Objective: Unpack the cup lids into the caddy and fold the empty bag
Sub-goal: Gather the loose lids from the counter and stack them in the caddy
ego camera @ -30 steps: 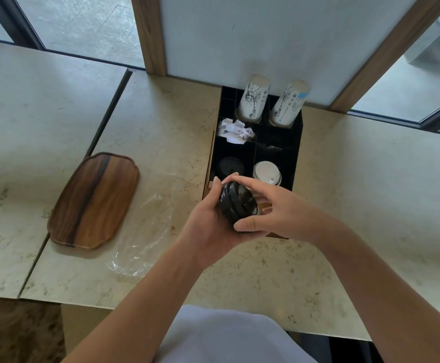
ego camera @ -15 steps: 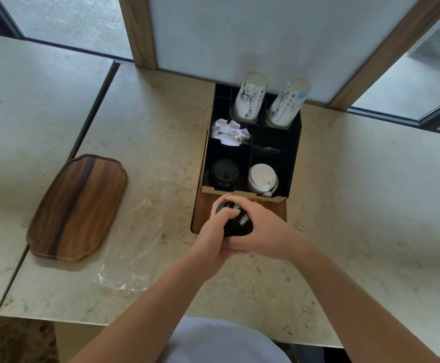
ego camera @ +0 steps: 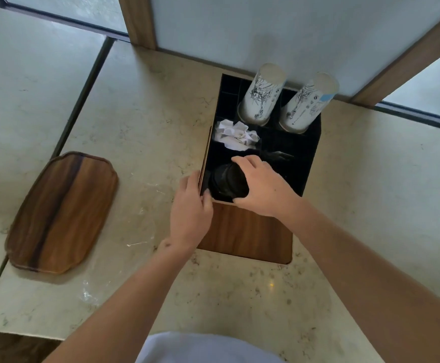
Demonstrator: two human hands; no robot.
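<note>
Two hands are working at the caddy (ego camera: 245, 231): the right hand (ego camera: 263, 187) is gripping a stack of black cup lids (ego camera: 228, 180) in its front-left compartment, the left hand (ego camera: 190, 208) is curling round the caddy's front-left corner. Paper cup stacks (ego camera: 262, 94), crumpled napkins (ego camera: 236, 134), a wooden tray (ego camera: 61, 213) and the clear bag (ego camera: 145, 231) are sitting around on the tabletop (ego camera: 148, 113).
</note>
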